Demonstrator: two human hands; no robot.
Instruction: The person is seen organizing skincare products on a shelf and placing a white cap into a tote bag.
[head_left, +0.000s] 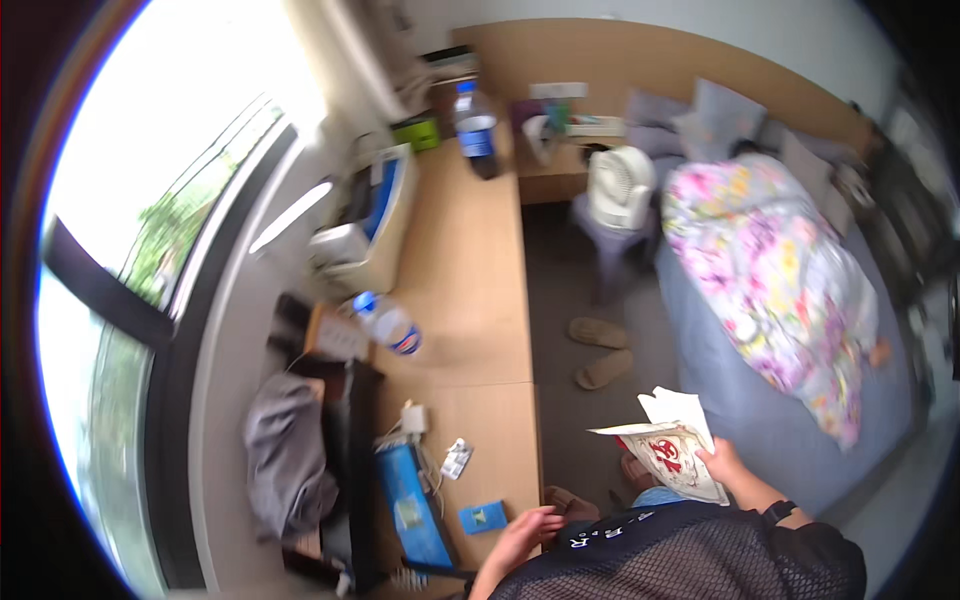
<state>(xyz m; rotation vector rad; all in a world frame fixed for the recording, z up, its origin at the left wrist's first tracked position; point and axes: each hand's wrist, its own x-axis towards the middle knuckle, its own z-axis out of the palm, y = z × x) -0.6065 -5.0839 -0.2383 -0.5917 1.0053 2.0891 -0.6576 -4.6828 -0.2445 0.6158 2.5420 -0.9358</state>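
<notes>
My right hand (721, 460) grips the edge of a crumpled white paper bag (686, 457) with red printing, held in front of my body. Its upper part is folded open, and the inside is not visible. Over the front edge of the wooden desk (465, 277) is my left hand (529, 529), with loosely bent fingers and nothing in them. Close to it lies a small blue box (484, 517). A silver blister pack (457, 458) rests farther along the desktop, beside a longer blue box (415, 506) and a white charger (413, 420) with its cable.
Two bottles with blue caps, one near (390, 322) and one far (475, 135), stand on the desk by a storage bin (375, 240). A white fan (621, 187) sits on a stool. Slippers (600, 351) lie on the floor. Someone lies under a floral quilt (757, 255) in bed.
</notes>
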